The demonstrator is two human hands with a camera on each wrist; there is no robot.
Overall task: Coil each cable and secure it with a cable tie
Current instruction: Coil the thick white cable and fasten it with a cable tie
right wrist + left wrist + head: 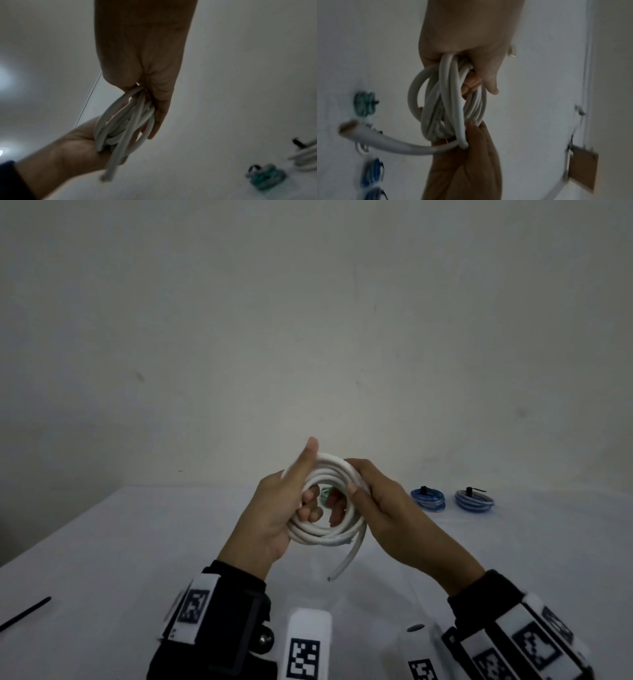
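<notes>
both hands clamp a springy white coil

left hand [274, 508] and right hand [383, 508] each curl round opposite sides of the white cable coil [329, 498], held above the table [102, 559]. it looks stiff and springy, likely to unwind if released; its loose tail [346, 559] hangs free. best pinched where the turns bunch. a black cable tie [25, 614] lies near left; two tied blue coils [428, 498] sit far right.

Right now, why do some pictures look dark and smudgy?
Head view: dim, but the white cable and both hands stay fairly sharp. Left wrist view: the cable's loose end and the blue coils are smeared. Right wrist view: murky, green coil blurred.
</notes>
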